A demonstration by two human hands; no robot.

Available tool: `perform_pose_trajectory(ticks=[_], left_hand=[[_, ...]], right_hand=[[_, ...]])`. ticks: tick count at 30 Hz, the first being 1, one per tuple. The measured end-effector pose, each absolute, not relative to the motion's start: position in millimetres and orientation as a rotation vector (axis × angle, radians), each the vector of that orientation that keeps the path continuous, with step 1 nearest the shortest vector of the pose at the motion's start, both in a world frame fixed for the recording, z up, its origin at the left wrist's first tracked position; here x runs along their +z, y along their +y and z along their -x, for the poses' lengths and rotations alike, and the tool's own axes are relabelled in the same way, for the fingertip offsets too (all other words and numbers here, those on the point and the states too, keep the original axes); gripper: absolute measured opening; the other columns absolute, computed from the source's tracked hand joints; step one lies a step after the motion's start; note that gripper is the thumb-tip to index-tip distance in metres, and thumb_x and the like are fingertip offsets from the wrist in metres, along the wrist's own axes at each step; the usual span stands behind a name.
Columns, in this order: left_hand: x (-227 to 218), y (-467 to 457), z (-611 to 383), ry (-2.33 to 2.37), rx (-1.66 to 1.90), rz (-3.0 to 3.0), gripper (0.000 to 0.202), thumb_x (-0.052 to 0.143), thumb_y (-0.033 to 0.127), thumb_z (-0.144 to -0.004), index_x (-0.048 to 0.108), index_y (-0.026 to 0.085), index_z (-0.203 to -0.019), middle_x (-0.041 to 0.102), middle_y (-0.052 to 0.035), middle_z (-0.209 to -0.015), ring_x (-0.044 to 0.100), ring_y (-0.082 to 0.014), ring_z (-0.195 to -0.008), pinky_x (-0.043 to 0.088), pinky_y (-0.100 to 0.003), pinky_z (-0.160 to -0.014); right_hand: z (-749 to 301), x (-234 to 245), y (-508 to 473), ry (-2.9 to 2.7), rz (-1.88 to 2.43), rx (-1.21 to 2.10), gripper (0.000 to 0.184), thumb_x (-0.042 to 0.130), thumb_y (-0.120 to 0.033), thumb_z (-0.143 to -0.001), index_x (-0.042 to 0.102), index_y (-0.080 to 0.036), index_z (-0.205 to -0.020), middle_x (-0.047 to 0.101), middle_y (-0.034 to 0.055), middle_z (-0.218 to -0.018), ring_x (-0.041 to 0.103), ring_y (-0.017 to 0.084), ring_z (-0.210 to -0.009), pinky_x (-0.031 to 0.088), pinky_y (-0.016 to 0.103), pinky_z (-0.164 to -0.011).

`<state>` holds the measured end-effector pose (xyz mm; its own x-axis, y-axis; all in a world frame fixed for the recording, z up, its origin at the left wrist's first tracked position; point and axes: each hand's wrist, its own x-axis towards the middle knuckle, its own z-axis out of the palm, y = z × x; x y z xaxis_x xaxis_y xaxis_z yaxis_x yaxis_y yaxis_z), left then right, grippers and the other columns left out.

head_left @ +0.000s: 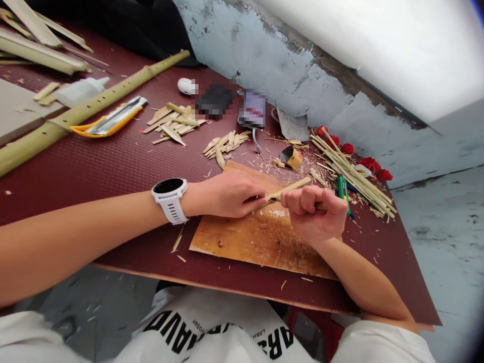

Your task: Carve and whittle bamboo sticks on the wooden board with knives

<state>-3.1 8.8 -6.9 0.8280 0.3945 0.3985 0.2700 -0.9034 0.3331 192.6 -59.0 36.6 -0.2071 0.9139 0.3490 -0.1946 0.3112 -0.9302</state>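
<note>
A thin bamboo strip (298,184) lies slantwise above the wooden board (242,241), its near end pinched in the closed fingers of my left hand (236,193). My right hand (316,210) is a fist around the handle of a small knife, mostly hidden by the fingers. The dark metal tip of the knife (273,199) meets the strip close to my left fingertips. Both hands are over the board, the left one resting at its upper left part.
Bamboo chips (176,123) and shavings lie beyond the board. Long thin bamboo sticks (351,174) and a green-handled tool (342,189) are at right. A yellow utility knife (109,118) and a long bamboo pole (91,108) lie left. The wall (257,60) borders the table.
</note>
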Motion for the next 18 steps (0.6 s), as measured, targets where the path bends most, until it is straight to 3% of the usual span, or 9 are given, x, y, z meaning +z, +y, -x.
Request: perform_pose_trajectory(ticks=[7, 18], left_hand=[[-6.4, 16.9, 6.4, 0.355, 0.718, -2.589, 0.020, 0.061, 0.025, -0.101, 0.074, 0.019, -0.088, 0.070, -0.0012, -0.075, 0.057, -0.0159, -0.067, 0.038, -0.032, -0.062], [-10.7, 13.1, 5.5, 0.400, 0.673, -2.706, 0.023, 0.058, 0.029, -0.102, 0.069, 0.019, -0.086, 0.070, -0.0022, -0.076, 0.059, -0.0167, -0.067, 0.037, -0.032, -0.060]], right_hand=[[-195.6, 32.6, -64.4, -1.496, 0.662, 1.182, 0.049, 0.045, -0.045, -0.096, 0.021, -0.023, -0.060, 0.015, -0.0060, -0.052, 0.013, 0.011, -0.050, 0.022, 0.032, -0.054], [-195.4, 38.1, -64.3, -1.496, 0.631, 1.216, 0.043, 0.040, -0.043, -0.097, 0.023, -0.023, -0.062, 0.017, -0.0058, -0.051, 0.013, 0.011, -0.048, 0.023, 0.032, -0.054]])
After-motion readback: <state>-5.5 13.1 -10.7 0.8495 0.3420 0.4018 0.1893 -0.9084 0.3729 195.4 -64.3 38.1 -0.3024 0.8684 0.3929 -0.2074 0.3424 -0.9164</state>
